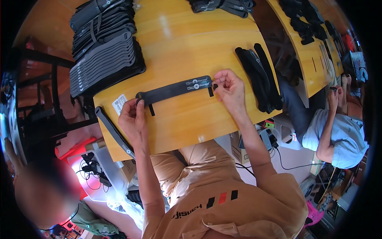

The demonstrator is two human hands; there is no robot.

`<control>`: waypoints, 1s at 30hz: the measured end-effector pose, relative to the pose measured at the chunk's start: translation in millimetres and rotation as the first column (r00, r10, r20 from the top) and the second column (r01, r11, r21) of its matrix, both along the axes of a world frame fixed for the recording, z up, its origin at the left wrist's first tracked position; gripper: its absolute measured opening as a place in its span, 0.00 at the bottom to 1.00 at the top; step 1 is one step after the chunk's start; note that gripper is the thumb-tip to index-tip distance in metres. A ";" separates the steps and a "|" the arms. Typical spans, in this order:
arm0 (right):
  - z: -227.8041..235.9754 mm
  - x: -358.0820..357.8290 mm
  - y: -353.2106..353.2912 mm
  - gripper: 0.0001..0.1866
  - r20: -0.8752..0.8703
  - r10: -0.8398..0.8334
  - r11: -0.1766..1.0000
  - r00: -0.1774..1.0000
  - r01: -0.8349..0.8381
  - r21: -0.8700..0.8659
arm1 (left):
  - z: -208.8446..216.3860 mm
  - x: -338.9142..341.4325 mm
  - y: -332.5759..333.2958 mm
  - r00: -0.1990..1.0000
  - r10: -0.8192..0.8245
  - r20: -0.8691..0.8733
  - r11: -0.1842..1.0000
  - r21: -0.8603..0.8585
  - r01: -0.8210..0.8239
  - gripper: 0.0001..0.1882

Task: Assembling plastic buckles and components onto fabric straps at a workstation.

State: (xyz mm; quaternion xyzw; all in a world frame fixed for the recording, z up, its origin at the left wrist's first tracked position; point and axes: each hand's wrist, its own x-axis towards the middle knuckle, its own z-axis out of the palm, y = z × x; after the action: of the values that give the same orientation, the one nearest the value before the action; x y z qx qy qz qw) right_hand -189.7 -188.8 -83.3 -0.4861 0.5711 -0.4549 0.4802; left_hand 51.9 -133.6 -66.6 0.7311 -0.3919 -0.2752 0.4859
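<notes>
A flat black storage strap (pixel 169 92) with pale print lies across the wooden table (pixel 179 123) in front of me. My left hand (pixel 134 119) is closed, pinching its left end between thumb and fingers. My right hand (pixel 232 92) is closed too, at the strap's right end, with a small black piece (pixel 215 86) between its fingertips. Whether that piece belongs to the strap I cannot tell. Two short black strips, a left strip (pixel 151 110) and a right strip (pixel 211 92), stick out below the strap's near edge.
Bundled black straps (pixel 105 59) are piled at the far left. More black straps (pixel 258 77) lie along the right edge, and a bundle (pixel 225 6) at the back. A white label (pixel 119 104) and a single strap (pixel 114 131) are near the left edge. Other people sit on both sides.
</notes>
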 end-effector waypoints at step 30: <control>5.8 9.7 -4.2 0.10 -0.032 -0.084 0.993 0.996 0.086 0.076 | -8.7 4.4 -5.1 0.999 0.023 0.033 0.999 0.035 -0.025 0.07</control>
State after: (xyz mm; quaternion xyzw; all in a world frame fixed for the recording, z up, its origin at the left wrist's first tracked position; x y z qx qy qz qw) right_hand -180.1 -193.0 -77.6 -0.4488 0.6152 -0.4454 0.4708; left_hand 56.3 -138.6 -75.2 0.7485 -0.3859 -0.2644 0.4700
